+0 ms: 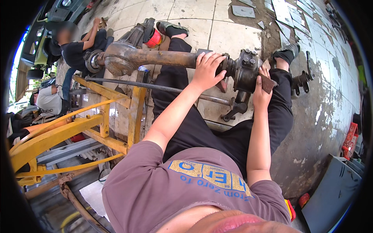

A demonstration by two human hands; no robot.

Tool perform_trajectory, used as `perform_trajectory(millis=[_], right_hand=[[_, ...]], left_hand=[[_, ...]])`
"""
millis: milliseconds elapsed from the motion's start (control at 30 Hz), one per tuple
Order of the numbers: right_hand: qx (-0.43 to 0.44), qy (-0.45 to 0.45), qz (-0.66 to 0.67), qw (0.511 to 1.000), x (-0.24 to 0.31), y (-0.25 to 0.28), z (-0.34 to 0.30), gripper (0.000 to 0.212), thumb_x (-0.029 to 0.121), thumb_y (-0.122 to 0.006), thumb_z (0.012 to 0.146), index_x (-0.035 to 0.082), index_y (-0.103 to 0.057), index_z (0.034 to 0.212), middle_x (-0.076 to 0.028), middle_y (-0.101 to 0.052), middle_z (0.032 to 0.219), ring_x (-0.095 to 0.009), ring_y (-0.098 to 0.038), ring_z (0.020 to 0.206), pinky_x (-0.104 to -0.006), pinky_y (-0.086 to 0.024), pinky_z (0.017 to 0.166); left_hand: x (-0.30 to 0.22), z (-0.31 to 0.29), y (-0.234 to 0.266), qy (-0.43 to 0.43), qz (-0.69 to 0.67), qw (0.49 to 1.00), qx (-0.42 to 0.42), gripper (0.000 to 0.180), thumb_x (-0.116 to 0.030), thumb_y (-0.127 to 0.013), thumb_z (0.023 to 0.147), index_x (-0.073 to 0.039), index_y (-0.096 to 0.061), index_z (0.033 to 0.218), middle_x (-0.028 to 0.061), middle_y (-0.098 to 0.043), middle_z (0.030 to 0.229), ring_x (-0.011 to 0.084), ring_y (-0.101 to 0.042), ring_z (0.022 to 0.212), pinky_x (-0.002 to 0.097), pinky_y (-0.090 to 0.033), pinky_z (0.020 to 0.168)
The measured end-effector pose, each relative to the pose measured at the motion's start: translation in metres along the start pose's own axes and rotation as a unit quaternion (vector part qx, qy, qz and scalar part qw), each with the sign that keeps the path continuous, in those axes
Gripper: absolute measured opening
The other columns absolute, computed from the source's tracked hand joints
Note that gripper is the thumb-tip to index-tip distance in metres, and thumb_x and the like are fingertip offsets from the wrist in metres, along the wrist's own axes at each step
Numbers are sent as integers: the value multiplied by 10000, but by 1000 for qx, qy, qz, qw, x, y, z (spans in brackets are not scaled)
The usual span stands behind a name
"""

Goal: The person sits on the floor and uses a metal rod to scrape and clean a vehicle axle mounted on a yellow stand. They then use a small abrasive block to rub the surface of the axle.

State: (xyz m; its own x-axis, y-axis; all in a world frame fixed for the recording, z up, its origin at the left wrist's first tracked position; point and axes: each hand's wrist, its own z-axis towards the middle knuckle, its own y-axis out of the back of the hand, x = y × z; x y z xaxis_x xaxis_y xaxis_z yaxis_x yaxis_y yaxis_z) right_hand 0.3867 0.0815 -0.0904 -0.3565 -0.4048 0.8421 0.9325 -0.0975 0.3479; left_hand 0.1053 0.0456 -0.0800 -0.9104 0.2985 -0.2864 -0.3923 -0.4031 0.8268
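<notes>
A rusty vehicle axle lies across in front of me, its bulging differential housing on the left and a dark, bolted steering-knuckle hub on the right. My left hand lies over the right part of the axle tube, beside the flange, fingers stretched and thumb apart. At the hub's right side, my right hand pinches a worn reddish-brown piece of sandpaper between thumb and fingers. Below the tube runs a thin steel tie rod, joined to a dark arm under the hub.
A yellow metal frame stands at the left. Near my left foot is a red can. A person sits at the far left, another in white nearby. Broken tiles lie far right; a red crate stands at the right edge.
</notes>
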Motion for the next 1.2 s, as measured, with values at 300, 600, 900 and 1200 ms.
perform_trajectory(millis=[300, 600, 900, 1200], right_hand=[[8, 10, -9, 1000, 3, -4, -9, 359, 178, -640, 1168, 33, -721, 1486, -142, -660, 1622, -330, -521, 1593, -432, -380, 1306], [7, 8, -20, 1000, 13, -2, -5, 363, 182, -578, 1183, 15, -735, 1464, -167, -693, 1564, -333, -561, 1544, -445, -367, 1298], [13, -4, 27, 1000, 2, 0, -4, 357, 226, -613, 1184, 44, -744, 1461, -129, -712, 1559, -336, -538, 1582, -456, -392, 1294], [37, -12, 36, 999, 1, 1, -8, 380, 222, -616, 1189, 13, -714, 1490, -145, -657, 1626, -329, -487, 1619, -439, -335, 1326]], left_hand=[[-3, -3, -1, 3, 7, 1000, 10, 617, -419, -763, 970, -160, -636, 1516, 50, -647, 1551, 279, -508, 1534, 557, -261, 1316], [-1, -1, -3, 0, 8, 1000, 4, 618, -425, -743, 982, -149, -628, 1523, 65, -651, 1551, 308, -524, 1516, 566, -256, 1317], [-3, 1, -1, -2, -5, 1000, -3, 612, -433, -748, 980, -171, -634, 1521, 60, -651, 1545, 298, -522, 1519, 566, -268, 1312], [-5, 1, -2, 0, -6, 1000, -1, 611, -438, -748, 975, -162, -636, 1508, 59, -654, 1536, 299, -516, 1522, 562, -265, 1313]])
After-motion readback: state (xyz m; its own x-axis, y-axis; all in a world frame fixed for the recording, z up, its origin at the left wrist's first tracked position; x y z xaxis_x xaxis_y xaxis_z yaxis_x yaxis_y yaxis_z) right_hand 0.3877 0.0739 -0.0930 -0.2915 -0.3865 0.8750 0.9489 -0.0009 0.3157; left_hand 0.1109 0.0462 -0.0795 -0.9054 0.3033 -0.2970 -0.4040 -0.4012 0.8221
